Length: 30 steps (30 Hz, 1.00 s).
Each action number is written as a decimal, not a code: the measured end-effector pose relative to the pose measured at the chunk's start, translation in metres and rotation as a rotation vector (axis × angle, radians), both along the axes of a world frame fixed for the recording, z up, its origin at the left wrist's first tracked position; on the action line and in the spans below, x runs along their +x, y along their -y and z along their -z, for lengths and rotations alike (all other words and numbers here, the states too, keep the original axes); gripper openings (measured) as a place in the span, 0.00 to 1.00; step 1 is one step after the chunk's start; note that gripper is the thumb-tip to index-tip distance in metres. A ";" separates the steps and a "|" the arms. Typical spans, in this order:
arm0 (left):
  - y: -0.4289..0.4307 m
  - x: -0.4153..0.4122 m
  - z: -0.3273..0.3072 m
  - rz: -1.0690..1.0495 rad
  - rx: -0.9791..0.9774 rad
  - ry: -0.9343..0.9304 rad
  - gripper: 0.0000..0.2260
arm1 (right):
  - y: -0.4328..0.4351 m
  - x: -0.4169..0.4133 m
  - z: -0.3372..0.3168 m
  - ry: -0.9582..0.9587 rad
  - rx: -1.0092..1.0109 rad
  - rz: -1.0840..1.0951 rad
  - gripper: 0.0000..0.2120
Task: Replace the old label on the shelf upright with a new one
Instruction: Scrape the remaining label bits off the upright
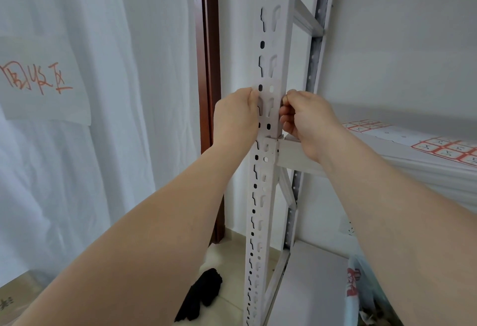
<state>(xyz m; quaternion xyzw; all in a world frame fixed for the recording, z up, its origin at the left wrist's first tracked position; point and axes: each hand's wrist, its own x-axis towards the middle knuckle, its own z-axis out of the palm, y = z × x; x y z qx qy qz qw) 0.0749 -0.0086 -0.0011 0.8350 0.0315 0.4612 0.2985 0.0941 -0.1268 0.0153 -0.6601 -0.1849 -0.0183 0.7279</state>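
Label (269, 108): pale sheet lying flat on the front face of the upright (273, 28), just above the beam joint. The slots and round holes show through it. Its top edge sits below a pair of keyhole slots.
Left hand (236, 119): mine, at the label's left edge, fingers curled round that edge of the upright, thumb tip on the label's upper left corner. It grips the label against the metal.
Right hand (307, 121): mine, at the label's right edge, fingers curled in, thumb and forefinger pinching the edge near its upper right corner.
Beam (291, 155): white, meets the upright right under the label, and my right wrist crosses it.
Shelf (402, 145): right of the upright, carrying red-bordered sticker sheets (444, 150) towards its right end.
Door frame (209, 67): dark brown, just left of the upright.
Curtain (77, 170): white, far left, with a paper (38, 80) marked in red handwriting on it.
Floor (232, 261): pale tile, black cloth (204, 292) beside the upright's foot.
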 end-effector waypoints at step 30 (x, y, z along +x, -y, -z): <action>0.003 0.004 0.006 0.027 -0.069 0.079 0.19 | 0.000 0.001 0.001 0.003 0.003 -0.011 0.14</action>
